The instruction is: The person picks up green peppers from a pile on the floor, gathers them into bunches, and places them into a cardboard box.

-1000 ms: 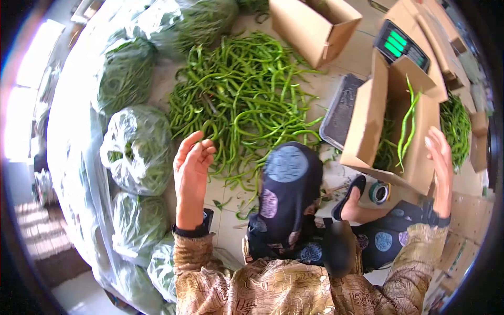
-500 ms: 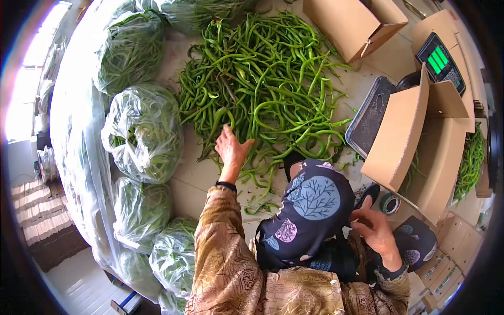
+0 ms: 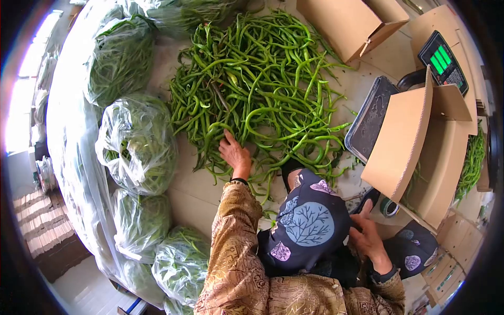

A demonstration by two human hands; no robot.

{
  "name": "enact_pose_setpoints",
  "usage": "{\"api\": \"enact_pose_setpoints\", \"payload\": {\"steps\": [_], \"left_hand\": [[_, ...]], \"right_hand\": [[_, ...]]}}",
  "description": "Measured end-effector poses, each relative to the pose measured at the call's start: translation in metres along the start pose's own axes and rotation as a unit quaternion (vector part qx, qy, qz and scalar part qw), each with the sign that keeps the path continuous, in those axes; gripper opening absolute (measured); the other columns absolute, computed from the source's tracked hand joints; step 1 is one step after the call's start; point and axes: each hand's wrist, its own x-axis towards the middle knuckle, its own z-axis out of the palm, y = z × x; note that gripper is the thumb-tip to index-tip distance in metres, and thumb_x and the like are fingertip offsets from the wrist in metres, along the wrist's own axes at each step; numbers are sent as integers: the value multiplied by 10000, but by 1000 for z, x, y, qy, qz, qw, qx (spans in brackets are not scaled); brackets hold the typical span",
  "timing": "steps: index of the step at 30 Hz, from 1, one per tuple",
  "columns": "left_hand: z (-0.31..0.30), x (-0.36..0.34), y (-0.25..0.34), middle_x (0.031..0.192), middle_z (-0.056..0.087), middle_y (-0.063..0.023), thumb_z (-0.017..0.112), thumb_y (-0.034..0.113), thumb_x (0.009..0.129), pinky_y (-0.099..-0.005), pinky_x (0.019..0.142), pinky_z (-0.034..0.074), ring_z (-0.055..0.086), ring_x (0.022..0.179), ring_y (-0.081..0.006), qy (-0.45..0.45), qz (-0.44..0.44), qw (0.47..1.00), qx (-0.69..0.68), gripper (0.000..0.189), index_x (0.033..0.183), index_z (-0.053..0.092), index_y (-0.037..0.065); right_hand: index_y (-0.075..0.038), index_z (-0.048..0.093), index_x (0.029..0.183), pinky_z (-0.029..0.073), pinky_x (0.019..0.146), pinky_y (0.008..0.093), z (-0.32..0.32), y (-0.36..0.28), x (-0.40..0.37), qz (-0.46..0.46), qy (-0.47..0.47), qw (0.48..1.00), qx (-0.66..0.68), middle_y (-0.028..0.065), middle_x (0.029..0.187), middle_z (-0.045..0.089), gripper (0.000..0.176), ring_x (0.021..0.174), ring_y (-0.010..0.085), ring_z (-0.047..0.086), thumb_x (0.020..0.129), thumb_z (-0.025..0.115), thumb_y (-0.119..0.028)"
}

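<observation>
A broad heap of long green chili peppers lies on the pale floor in front of me. My left hand is at the heap's near edge, its fingers slightly bent and its index fingertip against a curved pepper. I see nothing held in that hand, though its palm side is hidden. Beside my raised knee, in dark patterned cloth, is my right hand. Its fingers are apart, one pointing up, and no object shows in them.
Clear plastic bags of green peppers line the left side. An open cardboard box stands at right, next to a scale's platform and lit display. Another box is at the back. A tape roll lies near my foot.
My left hand has shifted slightly right and down, and its fingers have bent in from their spread pose. My right hand has turned and moved slightly left, with one finger now raised.
</observation>
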Motion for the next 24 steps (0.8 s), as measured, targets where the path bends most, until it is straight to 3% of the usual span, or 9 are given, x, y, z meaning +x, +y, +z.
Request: {"api": "enact_pose_setpoints", "payload": {"steps": [3,6,10,13,16,17,18,20,24], "left_hand": [[-9,6,-9,1243,452,-186,732,40,752,-472,812,501,543,1074,-378,-44,15,999,-14,799,1432,318,103],[-39,11,-21,1120,540,-192,706,73,754,-471,776,507,588,986,-402,-32,90,995,-28,694,1365,377,89],[-87,17,-44,1002,652,-213,682,90,759,-490,743,509,634,885,-416,-50,95,983,-149,496,1218,494,75],[-134,12,-54,915,681,-198,717,125,760,-437,715,529,660,834,-399,-22,191,976,-105,464,1181,530,73],[-193,5,-58,908,677,-208,742,115,760,-401,690,526,679,809,-344,-69,167,968,-177,441,1149,550,38],[-227,-1,-46,901,685,-178,743,103,765,-342,674,517,670,749,-246,-96,125,968,-194,438,1153,554,30],[-246,-2,-49,808,645,-86,739,94,764,-296,613,478,584,658,-151,-143,84,954,-251,430,1151,564,30],[-302,-19,-31,769,563,-8,737,120,778,-254,569,420,503,623,-99,-193,63,883,-424,435,1170,572,27],[-361,-47,-1,784,519,9,715,168,823,-230,594,388,485,639,-89,-205,84,789,-573,482,1237,535,1]], "right_hand": [[30,630,1082,490,743,288,-3,8,0,-3,19,1000,21,149,931,701,223,813,173,648,876,630,-55],[29,630,1081,483,737,288,-3,10,-5,-3,23,999,28,139,901,698,222,782,170,641,878,631,-62],[24,631,1084,479,716,278,-1,10,-3,-28,9,1000,4,132,890,694,229,734,163,631,886,633,-90],[5,647,1079,443,837,304,1,-1,-5,-19,2,1000,0,123,887,705,233,701,171,631,884,638,-122],[-17,665,1070,350,970,332,2,8,-5,-86,19,993,-72,107,871,715,235,692,186,643,876,644,-148],[-22,669,1068,315,996,334,2,7,-7,-75,20,995,-68,100,864,716,236,696,188,647,874,646,-154],[-27,673,1065,279,1021,336,2,5,-9,-65,20,996,-64,94,856,717,236,700,190,652,871,647,-160],[-32,676,1066,258,1041,335,0,2,-12,-55,19,997,-53,88,856,718,240,714,190,661,870,647,-169],[-23,668,1080,368,957,317,-5,-13,-20,-74,34,995,-56,91,891,722,258,747,165,665,882,636,-184]]}}
